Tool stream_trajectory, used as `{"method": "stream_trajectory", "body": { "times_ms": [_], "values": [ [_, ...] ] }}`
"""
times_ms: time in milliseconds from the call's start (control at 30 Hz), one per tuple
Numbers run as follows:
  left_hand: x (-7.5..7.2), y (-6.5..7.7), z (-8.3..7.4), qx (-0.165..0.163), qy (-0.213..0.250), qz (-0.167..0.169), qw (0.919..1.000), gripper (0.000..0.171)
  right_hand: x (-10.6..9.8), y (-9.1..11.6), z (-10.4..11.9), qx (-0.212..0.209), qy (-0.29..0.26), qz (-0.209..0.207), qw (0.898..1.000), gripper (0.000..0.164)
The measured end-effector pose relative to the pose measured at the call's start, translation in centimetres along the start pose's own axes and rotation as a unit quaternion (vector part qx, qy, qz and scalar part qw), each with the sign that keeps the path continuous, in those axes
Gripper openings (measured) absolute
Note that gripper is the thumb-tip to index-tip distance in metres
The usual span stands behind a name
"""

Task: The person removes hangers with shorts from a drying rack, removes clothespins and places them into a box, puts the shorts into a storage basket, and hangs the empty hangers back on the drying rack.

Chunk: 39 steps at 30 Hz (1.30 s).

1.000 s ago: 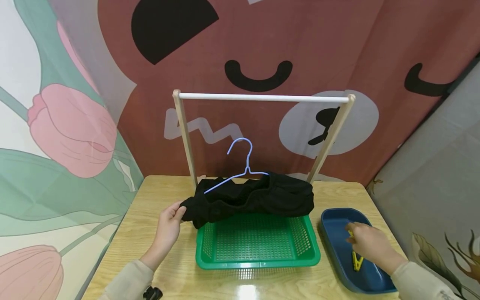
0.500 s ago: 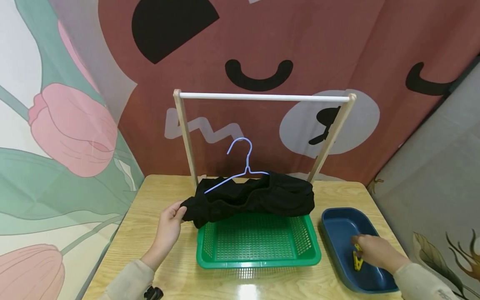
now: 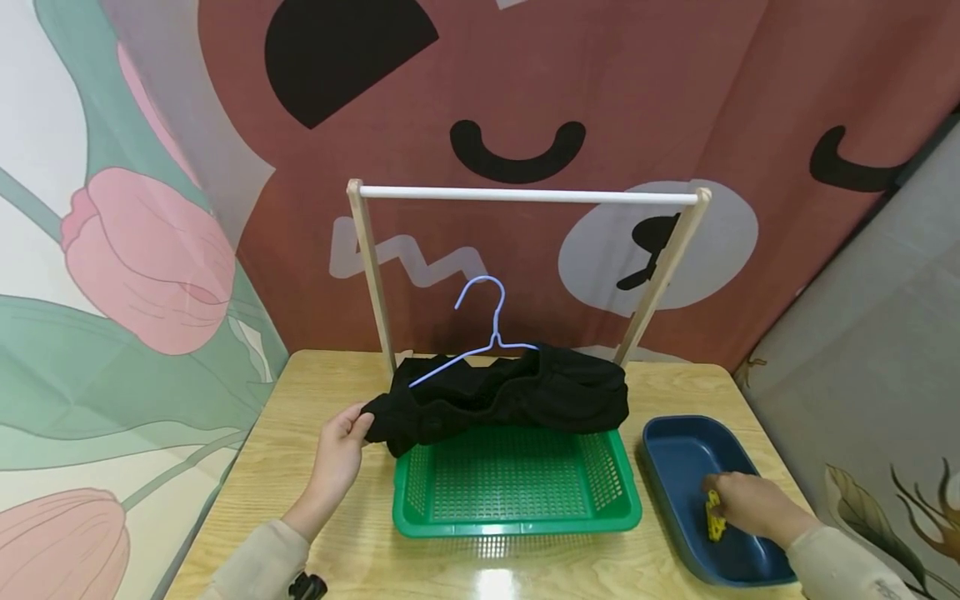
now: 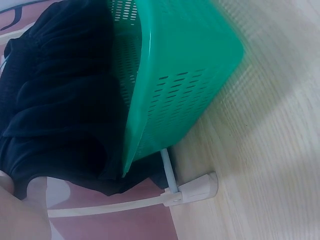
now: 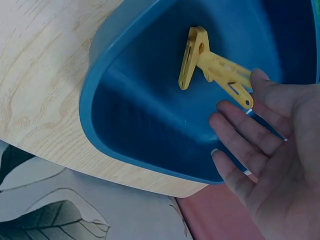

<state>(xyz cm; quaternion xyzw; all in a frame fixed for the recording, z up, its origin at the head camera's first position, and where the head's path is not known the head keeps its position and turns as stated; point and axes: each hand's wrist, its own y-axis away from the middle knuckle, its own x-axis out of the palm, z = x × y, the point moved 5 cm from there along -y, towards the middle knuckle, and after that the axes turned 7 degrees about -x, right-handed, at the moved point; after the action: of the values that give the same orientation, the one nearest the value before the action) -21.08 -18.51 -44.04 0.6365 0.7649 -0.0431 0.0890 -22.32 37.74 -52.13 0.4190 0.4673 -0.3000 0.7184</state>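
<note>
My left hand pinches the left end of a gathered black garment between thumb and fingers. A light purple hanger sits partly inside the garment, its hook upright and its right arm mostly hidden by cloth. The garment lies over the back of a green basket. At the right, my right hand reaches into a blue tray. There the thumb and the mostly hidden index finger pinch the end of a yellow clothespin. A second yellow clothespin leans right against it.
Behind the basket stands a drying rack with wooden posts and a white rail. The wooden table ends at a patterned cloth backdrop, with grey cloth on the right.
My right hand has lowered slightly within the blue tray, and the yellow clothespins have shifted together under its fingers. The left hand, garment and hanger have stayed in place.
</note>
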Motion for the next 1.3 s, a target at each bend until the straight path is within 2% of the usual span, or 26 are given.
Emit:
{"method": "stream_trajectory", "body": {
  "times_ms": [400,567,733,933,1100,1300],
  "values": [
    [0.0,0.0,0.1,-0.001,-0.006,0.004,1.0000,0.025,-1.4,0.0,-0.1,-0.002,-0.004,-0.008,1.000,0.020],
    [0.0,-0.1,0.1,-0.001,-0.005,0.003,1.0000,0.024,-3.0,-0.2,0.4,-0.004,0.001,-0.028,1.000,0.017],
    [0.0,-0.1,0.2,-0.004,-0.007,-0.003,1.0000,0.026,-5.1,-0.6,1.5,-0.014,0.027,-0.068,0.997,0.021],
    [-0.3,-0.1,0.0,-0.007,-0.013,-0.003,0.9999,0.028,-7.5,-0.4,3.9,-0.037,0.099,-0.165,0.981,0.024],
    [-0.4,-0.2,-0.1,-0.005,-0.014,-0.001,0.9999,0.027,-9.3,-0.4,6.1,-0.029,0.109,-0.206,0.972,0.027],
    [-0.4,-0.1,0.3,-0.006,-0.016,-0.003,0.9998,0.027,-11.6,-0.6,8.9,-0.053,0.131,-0.272,0.952,0.025]
  ]
}}
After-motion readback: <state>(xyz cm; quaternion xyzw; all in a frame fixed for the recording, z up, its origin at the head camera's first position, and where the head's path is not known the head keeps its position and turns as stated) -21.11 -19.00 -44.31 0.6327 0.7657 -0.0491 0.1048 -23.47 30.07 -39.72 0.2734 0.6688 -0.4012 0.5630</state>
